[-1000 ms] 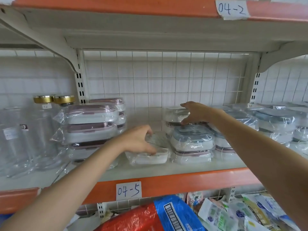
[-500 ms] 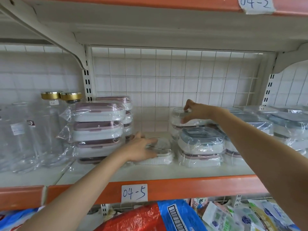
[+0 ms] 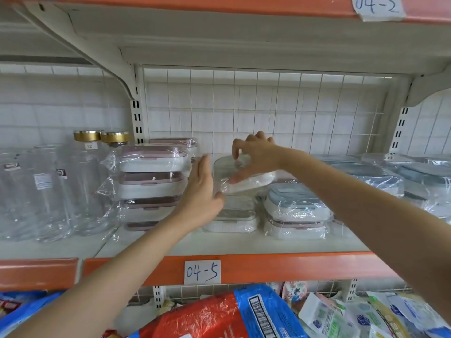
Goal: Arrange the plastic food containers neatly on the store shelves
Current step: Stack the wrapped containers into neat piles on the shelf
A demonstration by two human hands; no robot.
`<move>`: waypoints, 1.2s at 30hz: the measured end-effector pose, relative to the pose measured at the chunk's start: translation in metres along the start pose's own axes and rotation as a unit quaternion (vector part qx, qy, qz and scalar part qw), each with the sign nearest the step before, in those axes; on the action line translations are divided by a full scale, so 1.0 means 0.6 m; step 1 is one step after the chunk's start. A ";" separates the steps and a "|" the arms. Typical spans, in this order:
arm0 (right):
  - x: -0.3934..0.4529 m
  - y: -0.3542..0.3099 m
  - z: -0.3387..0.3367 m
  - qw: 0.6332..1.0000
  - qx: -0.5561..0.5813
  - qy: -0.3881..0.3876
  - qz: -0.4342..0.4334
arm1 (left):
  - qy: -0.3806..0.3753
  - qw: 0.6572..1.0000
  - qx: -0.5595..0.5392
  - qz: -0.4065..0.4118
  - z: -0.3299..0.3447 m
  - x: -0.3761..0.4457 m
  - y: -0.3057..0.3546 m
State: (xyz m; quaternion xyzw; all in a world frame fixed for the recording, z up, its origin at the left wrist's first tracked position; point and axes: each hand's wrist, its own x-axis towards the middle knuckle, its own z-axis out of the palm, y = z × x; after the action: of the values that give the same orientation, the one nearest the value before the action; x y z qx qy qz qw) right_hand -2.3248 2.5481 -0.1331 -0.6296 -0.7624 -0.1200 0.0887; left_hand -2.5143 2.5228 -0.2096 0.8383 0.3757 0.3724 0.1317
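Note:
My right hand (image 3: 256,154) grips a wrapped white container (image 3: 246,182) from above and holds it tilted in the air over a low white container (image 3: 231,215) that sits on the shelf (image 3: 244,245). Beside them is my left hand (image 3: 202,191), fingers straight, its fingertips near the lifted container's plastic wrap. A stack of pink-lidded containers (image 3: 151,184) stands to the left. To the right, a blue-lidded container (image 3: 295,201) rests on a pink-trimmed one.
Clear jars with gold lids (image 3: 87,181) fill the shelf's left end. More blue-lidded containers (image 3: 380,176) crowd the right end. An orange shelf edge carries the label 04-5 (image 3: 202,272). Bagged goods (image 3: 219,313) lie on the shelf below.
My right hand has lifted a white container off the back stack and carried it left, above the low container. My left hand has let go of the low container and risen with fingers straight.

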 end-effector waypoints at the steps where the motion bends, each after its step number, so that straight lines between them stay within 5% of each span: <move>1: 0.000 -0.016 0.008 1.000 -0.010 -0.018 -0.007 | 0.003 1.000 0.006 0.001 -0.003 -0.001 0.003; 10: -0.024 -0.014 0.003 0.979 0.109 -0.169 0.029 | -0.096 0.990 0.104 -0.021 0.001 -0.015 -0.003; 14: -0.063 0.037 -0.039 0.979 0.102 -0.171 0.045 | -0.120 0.984 0.134 0.008 0.006 0.015 -0.002; 20: -0.128 0.090 -0.029 0.956 0.058 -0.273 0.088 | -0.204 0.940 0.271 0.030 0.037 0.065 0.004; 36: -0.146 0.100 0.010 0.970 0.055 -0.221 0.088 | -0.164 0.929 0.318 0.089 0.045 0.060 -0.010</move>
State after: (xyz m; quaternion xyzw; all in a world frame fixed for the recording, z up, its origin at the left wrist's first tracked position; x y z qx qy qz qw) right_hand -2.2491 2.4786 -0.1598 -0.6993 -0.7102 0.0724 -0.0377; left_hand -2.4820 2.5546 -0.2123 0.9156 0.3718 0.1005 -0.1157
